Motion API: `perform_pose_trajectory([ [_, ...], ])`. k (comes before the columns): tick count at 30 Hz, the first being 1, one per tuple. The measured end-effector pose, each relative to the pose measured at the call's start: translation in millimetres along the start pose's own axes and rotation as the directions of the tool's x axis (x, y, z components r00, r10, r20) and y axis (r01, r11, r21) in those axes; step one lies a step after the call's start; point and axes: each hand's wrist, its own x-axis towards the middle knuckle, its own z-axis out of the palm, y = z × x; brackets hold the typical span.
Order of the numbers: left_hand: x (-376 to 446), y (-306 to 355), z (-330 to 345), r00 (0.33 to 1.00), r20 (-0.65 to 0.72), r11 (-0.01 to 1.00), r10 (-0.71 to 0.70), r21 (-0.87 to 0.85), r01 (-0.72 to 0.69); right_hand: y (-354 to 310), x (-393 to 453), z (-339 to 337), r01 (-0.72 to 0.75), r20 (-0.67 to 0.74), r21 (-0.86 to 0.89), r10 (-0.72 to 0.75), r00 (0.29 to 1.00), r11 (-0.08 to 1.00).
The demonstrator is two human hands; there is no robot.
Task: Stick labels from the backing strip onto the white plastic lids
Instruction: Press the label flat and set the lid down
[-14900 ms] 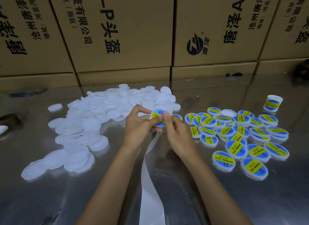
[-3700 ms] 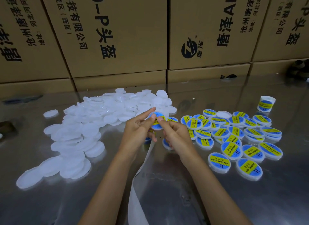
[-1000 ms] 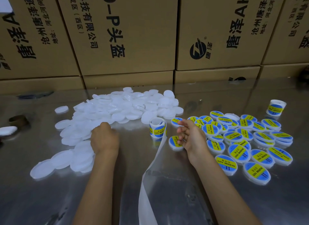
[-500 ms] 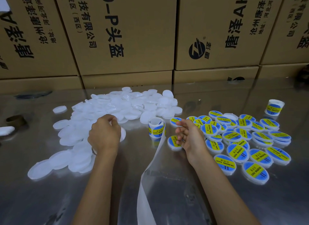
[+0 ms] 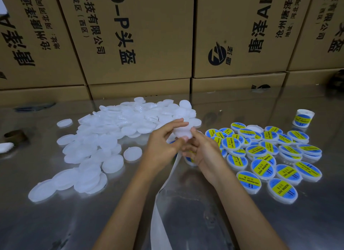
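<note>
My left hand (image 5: pixel 162 143) and my right hand (image 5: pixel 202 149) meet over the middle of the metal table (image 5: pixel 204 221). Together they hold one plain white lid (image 5: pixel 183 131) by its edges, left fingers above it and right fingertips at its right side. The white backing strip (image 5: pixel 160 212) trails from behind my hands toward me. The label roll it comes from is mostly hidden behind my left hand. A heap of plain white lids (image 5: pixel 111 134) lies on the left. Several lids with blue and yellow labels (image 5: pixel 270 153) lie on the right.
A wall of stacked cardboard boxes (image 5: pixel 137 35) closes off the far edge. A second label roll (image 5: pixel 303 117) stands at the far right. A brown ring (image 5: pixel 14 136) and a white object (image 5: pixel 5 147) sit at the left edge.
My left hand lifted a white lid from the heap and carried it to the centre. My right hand rose from the table to meet it. The hands now cover the label roll.
</note>
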Motion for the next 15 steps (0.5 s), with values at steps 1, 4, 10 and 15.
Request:
perform_pose_trajectory([
  [1,-0.2,-0.4,1.8,1.0,0.021,1.0,-0.017,-0.019,0.017,-1.0,0.3,-1.8,0.012,-0.004,0.023,-0.012,1.0,1.0],
  [4,0.3,0.2,3.9,0.989,-0.006,0.981,-0.15,-0.127,0.148,-2.3,0.4,-5.2,0.031,0.009,0.015,-0.031,0.999,0.999],
  [10,3.2,-1.2,-4.6,0.938,-0.164,0.924,-0.304,-0.289,0.249,7.3,0.9,-2.9,0.257,-0.067,-0.375,-0.302,0.951,0.891],
  [15,7.6,-6.6,-14.6,0.91,-0.253,0.93,-0.328,-0.257,0.264,25.0,10.9,-9.6,0.338,0.035,-0.717,-0.453,0.891,0.61],
])
